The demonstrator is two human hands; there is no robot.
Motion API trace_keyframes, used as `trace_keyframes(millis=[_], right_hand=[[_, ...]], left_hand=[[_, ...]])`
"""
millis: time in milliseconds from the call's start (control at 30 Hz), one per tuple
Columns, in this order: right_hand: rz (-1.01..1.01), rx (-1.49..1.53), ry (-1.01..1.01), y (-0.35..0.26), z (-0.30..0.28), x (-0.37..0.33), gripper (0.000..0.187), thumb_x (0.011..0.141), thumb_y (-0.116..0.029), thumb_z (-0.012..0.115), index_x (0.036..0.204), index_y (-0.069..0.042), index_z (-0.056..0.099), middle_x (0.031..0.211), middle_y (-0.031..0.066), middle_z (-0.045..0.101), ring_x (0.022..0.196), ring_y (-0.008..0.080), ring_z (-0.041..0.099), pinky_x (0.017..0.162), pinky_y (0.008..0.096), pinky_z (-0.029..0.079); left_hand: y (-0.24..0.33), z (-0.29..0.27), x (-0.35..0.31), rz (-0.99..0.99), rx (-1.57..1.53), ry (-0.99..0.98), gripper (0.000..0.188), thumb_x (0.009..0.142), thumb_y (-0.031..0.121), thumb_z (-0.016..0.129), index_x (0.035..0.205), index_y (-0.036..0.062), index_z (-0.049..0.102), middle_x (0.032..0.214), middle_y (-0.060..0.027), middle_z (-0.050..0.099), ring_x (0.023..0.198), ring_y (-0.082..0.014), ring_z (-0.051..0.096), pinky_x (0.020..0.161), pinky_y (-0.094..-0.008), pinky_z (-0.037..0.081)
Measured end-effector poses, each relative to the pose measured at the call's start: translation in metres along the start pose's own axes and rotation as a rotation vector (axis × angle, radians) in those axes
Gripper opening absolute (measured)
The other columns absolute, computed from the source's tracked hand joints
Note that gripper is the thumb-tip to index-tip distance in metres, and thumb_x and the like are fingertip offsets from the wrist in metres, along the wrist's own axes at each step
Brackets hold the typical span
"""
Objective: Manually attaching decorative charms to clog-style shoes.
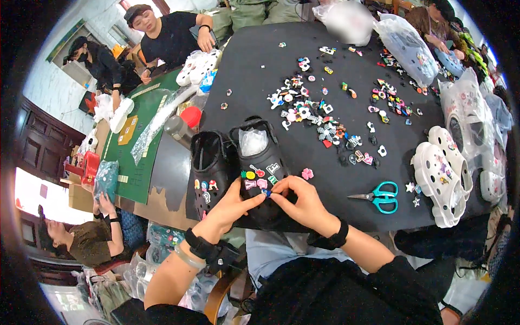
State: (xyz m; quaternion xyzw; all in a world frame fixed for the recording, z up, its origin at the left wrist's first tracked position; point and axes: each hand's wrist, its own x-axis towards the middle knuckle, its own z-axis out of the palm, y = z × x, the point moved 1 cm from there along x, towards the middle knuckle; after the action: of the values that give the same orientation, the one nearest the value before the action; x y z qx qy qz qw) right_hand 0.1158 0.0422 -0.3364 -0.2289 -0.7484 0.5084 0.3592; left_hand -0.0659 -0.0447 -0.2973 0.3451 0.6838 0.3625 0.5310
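Observation:
Two black clogs stand side by side in front of me, toes toward me. Colourful shoe charms decorate the left clog [212,171] and the right clog [259,160], whose opening holds clear plastic stuffing. My left hand [229,209] grips the right clog along its inner side, its thumb against the toe. Between the thumb and fingers of my right hand [301,202], a small blue shoe charm [267,192] is pinched at that clog's toe. Its underside is hidden. A pink flower charm [307,173] lies just beyond my right hand.
Loose charms [306,111] are heaped across the black table [244,65]. Teal-handled scissors [382,197] lie right of my hand, then white clogs [441,173] and bagged clogs [470,116]. A grey cup [177,130] stands left. Other people work around a green mat [146,116].

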Motion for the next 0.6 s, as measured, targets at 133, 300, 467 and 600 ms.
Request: trace_keyframes(millis=[133,300,467,600], right_hand=[[0.199,0.209,-0.150,0.002,-0.013,0.018,0.019,0.087,-0.009,0.071,0.094,-0.003,0.055,0.081,0.0056,0.070,0.076,0.0076,0.067,0.067,0.0244,0.050],[0.167,0.149,-0.254,-0.005,-0.013,0.027,0.021,0.082,-0.012,0.072,0.094,-0.002,0.057,0.079,0.0077,0.068,0.072,0.0170,0.068,0.063,0.0305,0.052],[0.044,-0.043,-0.269,-0.014,-0.003,0.029,0.021,0.080,-0.014,0.072,0.092,-0.005,0.057,0.075,0.0112,0.067,0.070,0.0275,0.069,0.062,0.0363,0.052],[0.123,-0.270,-0.380,-0.016,-0.013,0.041,0.023,0.079,-0.023,0.075,0.091,-0.009,0.061,0.075,0.0099,0.068,0.070,0.0289,0.069,0.063,0.0399,0.052]], left_hand=[[0.000,-0.004,0.003,-0.067,-0.057,-0.027,0.069,0.096,0.040,0.062,0.147,0.0039,0.033,0.115,-0.0043,0.059,0.084,-0.0085,0.052,0.062,-0.0207,0.040],[-0.004,-0.001,0.003,-0.096,-0.123,0.026,0.044,0.103,0.039,0.048,0.134,0.0073,0.046,0.100,0.0024,0.057,0.074,-0.0064,0.048,0.061,-0.0216,0.038],[-0.002,-0.002,0.003,-0.073,-0.134,-0.010,0.059,0.100,0.043,0.052,0.144,0.0066,0.037,0.108,-0.0005,0.058,0.076,-0.0059,0.047,0.061,-0.0209,0.038],[0.001,-0.003,0.001,-0.101,-0.070,-0.025,0.066,0.097,0.042,0.058,0.147,0.0066,0.034,0.115,-0.0018,0.058,0.084,-0.0070,0.049,0.063,-0.0218,0.038]])
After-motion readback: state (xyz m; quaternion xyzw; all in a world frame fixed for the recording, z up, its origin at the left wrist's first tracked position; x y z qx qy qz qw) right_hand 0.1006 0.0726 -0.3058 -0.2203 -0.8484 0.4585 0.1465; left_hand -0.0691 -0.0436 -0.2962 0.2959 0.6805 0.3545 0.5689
